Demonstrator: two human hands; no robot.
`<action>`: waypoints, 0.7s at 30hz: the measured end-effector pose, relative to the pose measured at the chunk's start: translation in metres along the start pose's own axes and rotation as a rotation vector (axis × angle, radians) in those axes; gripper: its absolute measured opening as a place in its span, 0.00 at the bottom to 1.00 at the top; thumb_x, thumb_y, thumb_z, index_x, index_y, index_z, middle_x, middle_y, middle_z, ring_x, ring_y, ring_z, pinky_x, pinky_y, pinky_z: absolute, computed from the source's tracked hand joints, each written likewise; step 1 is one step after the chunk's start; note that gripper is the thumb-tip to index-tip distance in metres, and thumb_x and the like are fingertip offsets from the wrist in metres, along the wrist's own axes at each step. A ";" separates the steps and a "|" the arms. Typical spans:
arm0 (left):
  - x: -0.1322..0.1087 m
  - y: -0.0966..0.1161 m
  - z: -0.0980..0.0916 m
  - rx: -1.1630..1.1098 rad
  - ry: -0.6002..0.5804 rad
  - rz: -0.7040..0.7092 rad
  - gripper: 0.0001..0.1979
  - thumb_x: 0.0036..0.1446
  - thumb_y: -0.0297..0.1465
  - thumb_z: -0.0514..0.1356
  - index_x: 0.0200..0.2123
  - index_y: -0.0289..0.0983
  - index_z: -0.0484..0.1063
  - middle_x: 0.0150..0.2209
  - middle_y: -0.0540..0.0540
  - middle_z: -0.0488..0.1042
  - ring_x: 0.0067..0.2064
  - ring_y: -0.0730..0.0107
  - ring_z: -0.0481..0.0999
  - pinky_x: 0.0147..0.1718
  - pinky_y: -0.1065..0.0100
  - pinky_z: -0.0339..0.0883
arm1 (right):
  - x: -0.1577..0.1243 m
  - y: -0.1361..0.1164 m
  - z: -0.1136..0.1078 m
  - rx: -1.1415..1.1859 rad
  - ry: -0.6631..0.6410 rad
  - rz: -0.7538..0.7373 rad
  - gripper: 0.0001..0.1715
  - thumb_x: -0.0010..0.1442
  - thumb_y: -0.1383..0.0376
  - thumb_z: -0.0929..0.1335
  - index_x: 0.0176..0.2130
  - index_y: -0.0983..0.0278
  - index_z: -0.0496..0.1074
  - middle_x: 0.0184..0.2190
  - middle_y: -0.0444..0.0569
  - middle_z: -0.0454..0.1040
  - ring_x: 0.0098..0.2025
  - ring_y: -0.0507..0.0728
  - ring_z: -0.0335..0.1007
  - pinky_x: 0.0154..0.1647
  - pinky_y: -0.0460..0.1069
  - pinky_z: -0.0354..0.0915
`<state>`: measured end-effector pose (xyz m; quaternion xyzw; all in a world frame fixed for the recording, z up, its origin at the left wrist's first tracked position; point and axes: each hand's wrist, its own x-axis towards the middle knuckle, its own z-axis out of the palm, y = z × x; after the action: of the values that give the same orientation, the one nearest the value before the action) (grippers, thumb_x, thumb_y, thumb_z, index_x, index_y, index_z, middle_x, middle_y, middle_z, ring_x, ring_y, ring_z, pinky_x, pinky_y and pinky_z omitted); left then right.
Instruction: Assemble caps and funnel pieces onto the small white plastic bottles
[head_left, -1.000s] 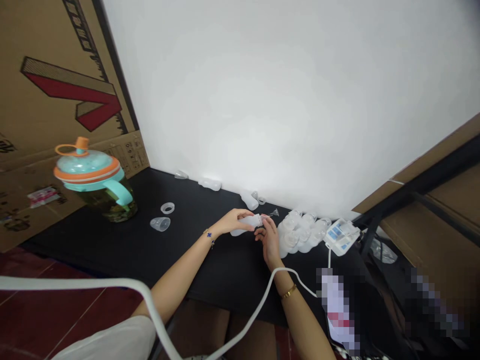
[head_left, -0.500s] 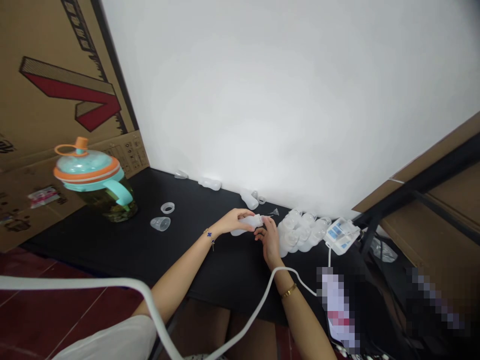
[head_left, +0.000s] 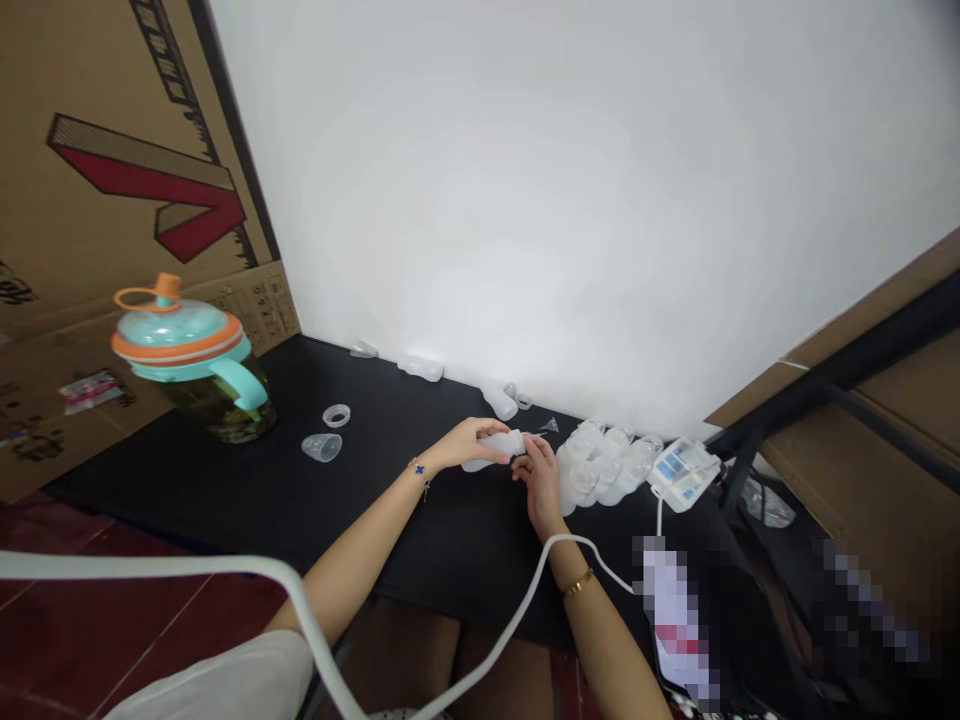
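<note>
Lying on its side in my left hand [head_left: 476,443] is a small whitish translucent bottle [head_left: 491,450], its threaded neck facing right. My left fingers are wrapped around its body. At the bottle's mouth, my right hand [head_left: 541,475] has thumb and forefinger pinched together; what they hold there, if anything, is too small to make out. Just behind the right fingers lies a small clear cone-shaped piece [head_left: 551,425]. Right of that hand stand several white bottles with clear domed caps [head_left: 604,465], grouped closely.
Along the wall lie two loose bottles [head_left: 421,367], a clear cap [head_left: 364,349] and a small ring [head_left: 524,402]. Farther left are a white ring [head_left: 337,415], a clear cap [head_left: 322,447] and a large lidded jug [head_left: 195,365]. A white cable [head_left: 225,567] crosses in front; a phone [head_left: 679,630] lies right.
My right fingers have shifted very slightly at the bottle's mouth. The left hand and the bottle look the same, and the view has moved a little.
</note>
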<state>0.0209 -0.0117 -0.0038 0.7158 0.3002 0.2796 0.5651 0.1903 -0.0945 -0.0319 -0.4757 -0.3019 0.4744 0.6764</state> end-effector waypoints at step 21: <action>0.001 -0.002 0.000 0.009 0.001 0.013 0.31 0.44 0.38 0.76 0.52 0.35 0.78 0.53 0.39 0.80 0.57 0.50 0.77 0.58 0.58 0.66 | -0.001 -0.001 0.002 -0.016 0.015 0.019 0.20 0.53 0.53 0.77 0.37 0.60 0.70 0.28 0.40 0.70 0.24 0.49 0.70 0.19 0.42 0.62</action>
<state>0.0216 -0.0107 -0.0061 0.7199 0.2971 0.2822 0.5602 0.1892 -0.0945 -0.0305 -0.4875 -0.2963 0.4750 0.6700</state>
